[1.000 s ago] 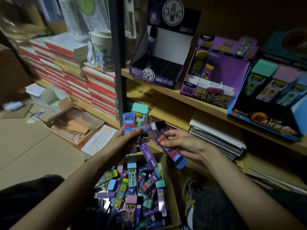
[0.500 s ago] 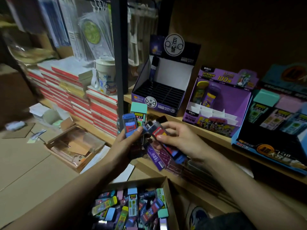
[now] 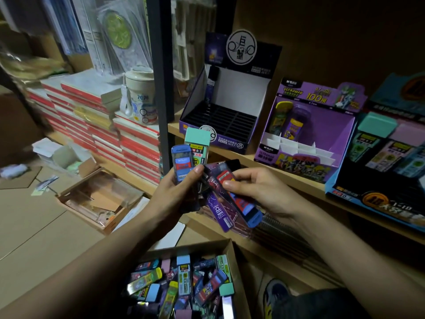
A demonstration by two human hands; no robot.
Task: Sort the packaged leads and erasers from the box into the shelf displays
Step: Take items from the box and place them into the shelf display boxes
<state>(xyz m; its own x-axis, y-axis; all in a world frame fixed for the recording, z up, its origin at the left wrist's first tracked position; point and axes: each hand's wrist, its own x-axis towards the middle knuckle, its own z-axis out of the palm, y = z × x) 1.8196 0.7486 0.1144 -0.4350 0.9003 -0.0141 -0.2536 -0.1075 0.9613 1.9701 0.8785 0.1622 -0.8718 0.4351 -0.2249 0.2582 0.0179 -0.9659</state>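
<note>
Centre of frame: a person's left hand (image 3: 181, 192) grips a fan of lead packs, thumb curled over a blue case (image 3: 181, 162), w/ a mint-capped case (image 3: 197, 143) upright behind it. The right hand (image 3: 259, 192) pinches a red-and-blue pack (image 3: 239, 199) btwn thumb and fingers, slanting down to the right. A purple pack (image 3: 218, 210) hangs beside it; which hand bears it can't be told. Bottom centre, the cardboard box (image 3: 202, 248) holds dozens more, jumbled. On the shelf, upper centre to right edge, stand 3 displays: a dark slotted tray (image 3: 232, 143) w/ 1 pack, a purple carton (image 3: 331, 125) w/ 2, and a blue carton (image 3: 372, 201) w/ mint- and pink-capped packs. The packs look light, stiff and slick-sided, so a fanned bunch probably slips easily. Each is likely best taken by its long edges near the middle, away from the cap, 1 at a time.
</note>
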